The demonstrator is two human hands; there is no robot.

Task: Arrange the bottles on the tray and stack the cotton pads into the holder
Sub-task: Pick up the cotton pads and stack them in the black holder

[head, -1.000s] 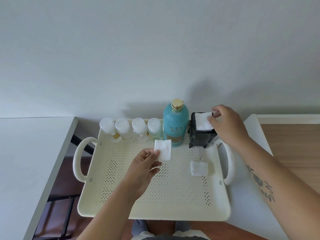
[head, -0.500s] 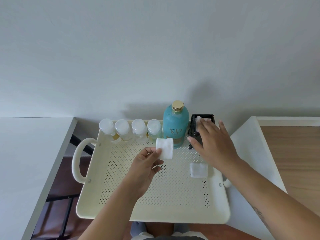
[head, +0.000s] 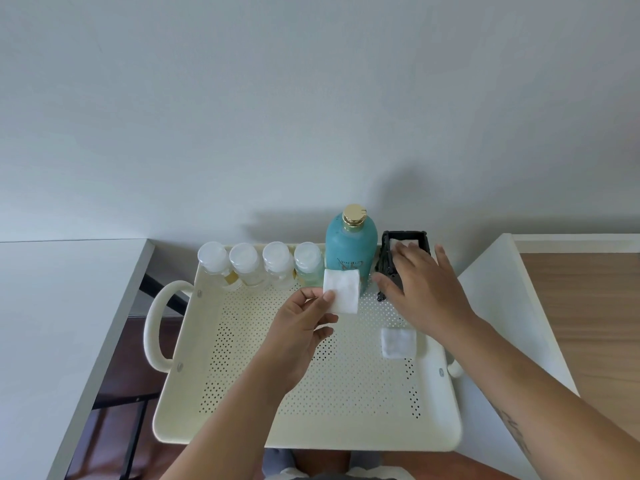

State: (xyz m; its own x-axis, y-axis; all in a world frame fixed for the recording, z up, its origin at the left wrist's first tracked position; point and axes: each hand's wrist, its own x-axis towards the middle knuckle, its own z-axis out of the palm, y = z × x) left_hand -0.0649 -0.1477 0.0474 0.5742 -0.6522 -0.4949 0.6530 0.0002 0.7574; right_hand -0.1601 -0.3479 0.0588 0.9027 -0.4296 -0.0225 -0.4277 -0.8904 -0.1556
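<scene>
Bottles look sorted to me: the four small bottles (head: 277, 263) are lined up along the far edge of the tray (head: 304, 434), with the teal bottle (head: 350, 252) right next to them and the black holder (head: 386, 261) just beside that, a bit right of frame centre. So it's basically only pads left. My left grip (head: 298, 337) is pinching one cotton pad (head: 341, 291) between thumb and fingers, held up in front of the teal bottle. My right grip (head: 424, 289) holds nothing, fingers straight and spread across the holder's front and top. There's a bit of white (head: 410, 243) showing inside the holder, I'd guess a pad already in, but I can't tell how many. One loose pad (head: 398, 342) is lying flat on the tray floor, below my right wrist. So two pads to go, as far as I can see. There's a white desk (head: 52, 323) at left, a white surface (head: 502, 289) and wood-look top (head: 588, 306) at right, and a plain pale wall (head: 311, 98) above. I can't tell what the tray rests on.
</scene>
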